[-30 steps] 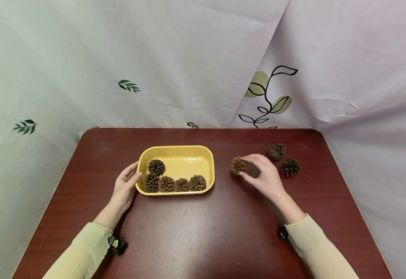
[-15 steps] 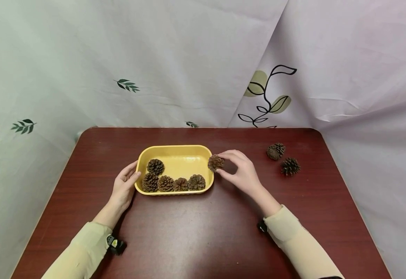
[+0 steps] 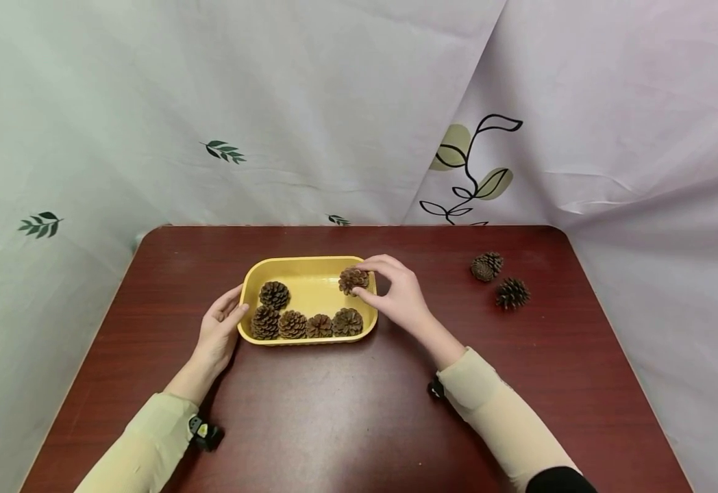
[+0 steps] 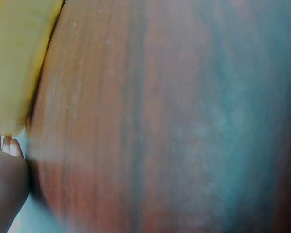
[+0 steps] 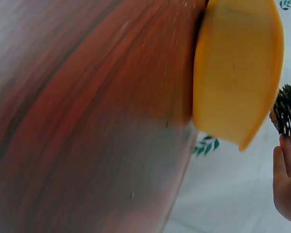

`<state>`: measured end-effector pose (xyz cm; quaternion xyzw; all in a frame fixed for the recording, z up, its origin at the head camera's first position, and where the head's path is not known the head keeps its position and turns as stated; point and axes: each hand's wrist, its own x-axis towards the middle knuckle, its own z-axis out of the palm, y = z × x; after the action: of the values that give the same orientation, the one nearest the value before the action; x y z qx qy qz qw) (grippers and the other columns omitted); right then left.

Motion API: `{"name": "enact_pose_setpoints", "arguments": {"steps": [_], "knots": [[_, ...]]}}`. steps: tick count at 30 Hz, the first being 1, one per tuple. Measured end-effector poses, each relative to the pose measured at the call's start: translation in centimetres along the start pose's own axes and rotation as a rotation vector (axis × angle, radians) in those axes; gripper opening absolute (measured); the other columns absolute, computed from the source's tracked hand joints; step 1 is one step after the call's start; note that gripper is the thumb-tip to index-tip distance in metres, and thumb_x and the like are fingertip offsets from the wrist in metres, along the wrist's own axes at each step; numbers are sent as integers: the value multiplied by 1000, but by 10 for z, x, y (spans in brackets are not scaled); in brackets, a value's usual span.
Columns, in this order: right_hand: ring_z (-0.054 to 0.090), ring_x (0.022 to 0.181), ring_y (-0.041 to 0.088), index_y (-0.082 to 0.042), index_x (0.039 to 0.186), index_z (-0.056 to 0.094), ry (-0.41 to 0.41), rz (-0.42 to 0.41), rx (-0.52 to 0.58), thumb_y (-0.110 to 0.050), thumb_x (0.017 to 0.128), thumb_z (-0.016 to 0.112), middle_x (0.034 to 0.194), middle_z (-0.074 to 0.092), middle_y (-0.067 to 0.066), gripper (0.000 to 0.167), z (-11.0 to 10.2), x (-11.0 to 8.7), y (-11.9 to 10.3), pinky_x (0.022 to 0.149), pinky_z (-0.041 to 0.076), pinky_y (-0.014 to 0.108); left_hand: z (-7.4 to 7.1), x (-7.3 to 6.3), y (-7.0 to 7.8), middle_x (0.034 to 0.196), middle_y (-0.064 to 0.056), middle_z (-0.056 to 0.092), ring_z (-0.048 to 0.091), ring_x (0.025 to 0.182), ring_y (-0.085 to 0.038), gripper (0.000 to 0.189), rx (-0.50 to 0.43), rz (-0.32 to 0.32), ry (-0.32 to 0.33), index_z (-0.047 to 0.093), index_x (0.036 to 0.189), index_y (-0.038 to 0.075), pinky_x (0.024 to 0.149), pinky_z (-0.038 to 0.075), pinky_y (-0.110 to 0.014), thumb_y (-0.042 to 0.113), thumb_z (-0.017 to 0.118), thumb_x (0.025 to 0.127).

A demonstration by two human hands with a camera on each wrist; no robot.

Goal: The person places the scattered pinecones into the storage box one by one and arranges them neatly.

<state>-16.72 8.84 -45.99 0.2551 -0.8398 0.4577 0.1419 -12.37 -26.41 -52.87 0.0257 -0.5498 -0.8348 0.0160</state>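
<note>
In the head view a yellow tray (image 3: 307,341) sits left of the table's middle, with several pine cones along its near and left sides, such as one dark pine cone (image 3: 274,295). My left hand (image 3: 218,335) holds the tray's left end, thumb at the rim and fingers against the outer wall. Over the tray's right end, my right hand (image 3: 396,293) pinches a brown pine cone (image 3: 353,280) between thumb and fingers. The right wrist view shows that pine cone (image 5: 287,109) at the fingertips, level with the tray's rim (image 5: 279,53).
Two pine cones lie at the table's back right, a lighter one (image 3: 486,266) and a darker one (image 3: 512,293). Behind the dark red table (image 3: 359,411) hangs a pale cloth (image 3: 310,103) with leaf prints.
My right hand has carried the pine cone leftward from the table right of the tray, across the rim and over the tray's right end. My left hand has stayed at the tray.
</note>
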Motion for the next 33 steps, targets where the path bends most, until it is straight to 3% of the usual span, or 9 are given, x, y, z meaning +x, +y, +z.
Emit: {"name": "enact_pose_setpoints", "arguments": {"steps": [14,23,33], "knots": [[67,127,26,-10,121,79,-158,219,97,-20,88,89,126,77,8,36,44,27,-10,118,49,44,0,0,0,122,9,76,72,108,-4,43,-8,0,0,74,125,23,89,61,-17,-10,54,105],[73,121,31,-1,123,77,-287,335,278,-11,92,84,127,76,17,33,63,43,-9,104,60,32,0,0,0,121,10,76,72,108,-3,43,3,-2,3,74,124,24,90,60,-17,-9,54,105],[75,117,29,-5,125,77,-419,401,251,-18,94,84,128,76,14,35,79,52,-7,100,60,25,1,0,0,121,10,76,72,108,-3,43,10,0,7,74,124,24,90,60,-16,-10,54,105]]}}
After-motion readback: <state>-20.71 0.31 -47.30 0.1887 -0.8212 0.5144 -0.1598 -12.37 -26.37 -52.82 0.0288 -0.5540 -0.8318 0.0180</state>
